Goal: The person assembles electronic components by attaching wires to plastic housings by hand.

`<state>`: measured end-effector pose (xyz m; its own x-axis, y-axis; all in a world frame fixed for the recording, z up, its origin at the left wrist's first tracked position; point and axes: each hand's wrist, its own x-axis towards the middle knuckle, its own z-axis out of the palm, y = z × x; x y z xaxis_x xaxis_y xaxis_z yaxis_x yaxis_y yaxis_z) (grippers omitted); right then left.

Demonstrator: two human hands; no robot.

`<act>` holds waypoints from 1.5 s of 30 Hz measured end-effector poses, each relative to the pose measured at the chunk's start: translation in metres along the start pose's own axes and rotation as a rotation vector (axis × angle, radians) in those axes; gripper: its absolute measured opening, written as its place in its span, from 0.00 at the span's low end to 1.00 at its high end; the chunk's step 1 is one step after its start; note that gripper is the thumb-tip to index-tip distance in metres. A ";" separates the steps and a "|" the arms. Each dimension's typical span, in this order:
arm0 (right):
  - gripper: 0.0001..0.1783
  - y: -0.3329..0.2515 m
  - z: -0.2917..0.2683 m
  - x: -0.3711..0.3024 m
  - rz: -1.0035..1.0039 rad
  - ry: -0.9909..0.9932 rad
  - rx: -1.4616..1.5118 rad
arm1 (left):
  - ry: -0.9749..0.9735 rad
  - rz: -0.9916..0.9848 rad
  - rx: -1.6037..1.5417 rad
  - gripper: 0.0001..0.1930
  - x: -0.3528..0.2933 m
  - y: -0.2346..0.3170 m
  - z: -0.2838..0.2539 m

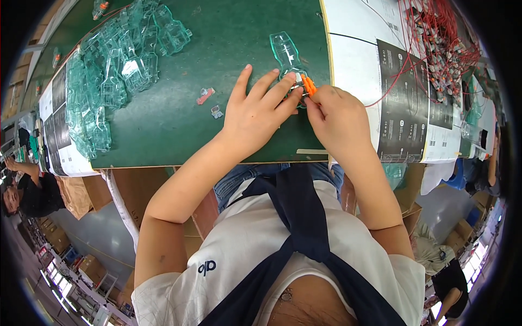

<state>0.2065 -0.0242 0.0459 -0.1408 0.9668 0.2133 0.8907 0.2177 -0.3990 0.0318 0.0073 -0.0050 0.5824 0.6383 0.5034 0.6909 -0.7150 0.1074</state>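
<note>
A translucent green plastic shell point(285, 50) lies on the green tabletop in front of me, its near end partly covered by my fingers. My left hand point(247, 119) has its outer fingers spread over the table, while its thumb and forefinger close on the shell's near end. Small white and metallic pieces show between those fingertips. My right hand point(340, 117) is closed, its fingertips gripping an orange piece point(309, 85) at the shell's right edge. What kind of piece it is, and how it meets the shell, I cannot make out.
Many similar green shells are heaped point(117, 70) at the left. Two small parts point(205, 96) lie left of my left hand. At the right, a tangle of red wires point(435, 43) with small pieces rests beside black printed sheets point(402, 103). Other people sit at both sides.
</note>
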 end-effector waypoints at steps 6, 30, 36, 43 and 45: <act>0.06 0.009 0.024 -0.019 -0.129 0.092 0.184 | -0.019 0.019 -0.015 0.20 0.002 -0.004 -0.003; 0.08 -0.007 -0.020 0.046 -0.231 0.004 0.425 | 0.080 -0.288 -0.072 0.15 0.006 0.021 0.004; 0.22 -0.080 0.043 0.176 -0.514 -0.147 0.135 | 0.123 -0.222 -0.093 0.18 0.010 0.037 0.023; 0.33 -0.079 0.085 0.201 -0.438 -0.165 -0.313 | 0.140 -0.237 -0.127 0.21 -0.004 0.034 0.035; 0.28 -0.027 0.081 0.196 -0.390 -0.095 -0.279 | 0.172 -0.220 -0.142 0.21 -0.001 0.032 0.035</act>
<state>0.1199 0.1700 0.0259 -0.5142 0.8310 0.2121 0.8438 0.5345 -0.0485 0.0683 -0.0065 -0.0322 0.3362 0.7332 0.5910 0.7184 -0.6055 0.3425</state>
